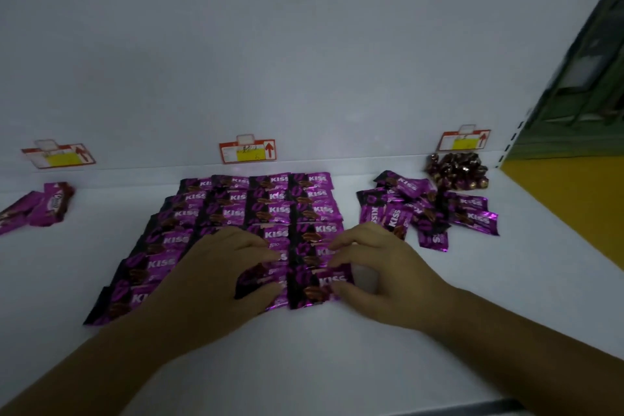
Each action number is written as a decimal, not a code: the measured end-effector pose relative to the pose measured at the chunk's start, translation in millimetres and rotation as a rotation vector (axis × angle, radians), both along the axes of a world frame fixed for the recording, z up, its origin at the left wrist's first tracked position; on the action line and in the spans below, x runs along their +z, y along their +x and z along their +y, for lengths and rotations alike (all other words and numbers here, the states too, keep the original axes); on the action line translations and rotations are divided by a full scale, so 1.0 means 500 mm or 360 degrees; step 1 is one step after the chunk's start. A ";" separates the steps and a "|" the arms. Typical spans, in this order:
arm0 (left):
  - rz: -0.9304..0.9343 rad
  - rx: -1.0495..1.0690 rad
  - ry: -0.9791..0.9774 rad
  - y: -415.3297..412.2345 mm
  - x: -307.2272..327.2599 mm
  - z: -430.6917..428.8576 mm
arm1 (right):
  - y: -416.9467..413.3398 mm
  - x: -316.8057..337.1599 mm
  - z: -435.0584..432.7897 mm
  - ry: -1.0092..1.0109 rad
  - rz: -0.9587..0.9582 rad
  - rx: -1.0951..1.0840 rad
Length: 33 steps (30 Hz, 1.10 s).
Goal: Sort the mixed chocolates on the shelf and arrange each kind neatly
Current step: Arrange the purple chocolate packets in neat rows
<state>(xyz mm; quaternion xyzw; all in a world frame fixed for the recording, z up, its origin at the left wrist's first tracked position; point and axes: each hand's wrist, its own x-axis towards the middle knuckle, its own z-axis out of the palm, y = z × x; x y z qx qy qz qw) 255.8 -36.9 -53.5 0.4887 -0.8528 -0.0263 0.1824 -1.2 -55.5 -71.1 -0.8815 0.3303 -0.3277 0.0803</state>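
Right hand (381, 275): thumb and forefinger pinch front KISS packet (314, 285).
Left hand (212, 270): fingers (268, 257) clamped on neighbouring packet (258, 277).
Beyond fingers: sorted rows (243, 209) — tidy.
Right of fingers: loose heap (432, 213), brown sweets (456, 169) behind.

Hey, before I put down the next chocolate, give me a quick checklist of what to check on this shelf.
1. Right hand pinching the front-right packet: ok.
2. Left hand pinching the neighbouring packet: ok.
3. Front row square with the KISS grid: cannot tell, hands cover it.
4. Loose KISS pile sorted: not ok, jumbled.
5. Brown candies kept off the grid: ok.
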 end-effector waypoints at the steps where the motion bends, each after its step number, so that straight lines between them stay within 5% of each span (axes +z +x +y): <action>1: -0.0047 -0.0025 -0.0023 -0.010 0.010 -0.009 | -0.008 0.004 -0.001 -0.0004 0.0022 -0.0023; 10: -0.0110 -0.0341 0.0101 -0.212 0.063 -0.096 | -0.200 0.012 -0.003 -0.0012 0.0224 -0.0422; 17: -0.0106 -0.0375 0.0214 -0.361 0.070 -0.109 | -0.375 0.008 -0.045 0.0282 0.0085 -0.1108; 22: -0.0169 -0.0371 0.0219 -0.459 0.078 -0.156 | -0.391 -0.007 -0.073 0.0266 0.0316 -0.0943; 26: -0.0190 -0.0368 0.0165 -0.484 0.075 -0.181 | -0.405 -0.017 -0.071 0.0151 0.0195 -0.0913; 29: -0.0183 -0.0316 0.0135 -0.497 0.070 -0.198 | -0.404 -0.016 -0.075 0.0349 0.0120 -0.0930; 33: -0.0195 -0.0233 0.0121 -0.543 0.054 -0.228 | -0.420 -0.016 -0.079 0.0672 -0.0506 -0.0954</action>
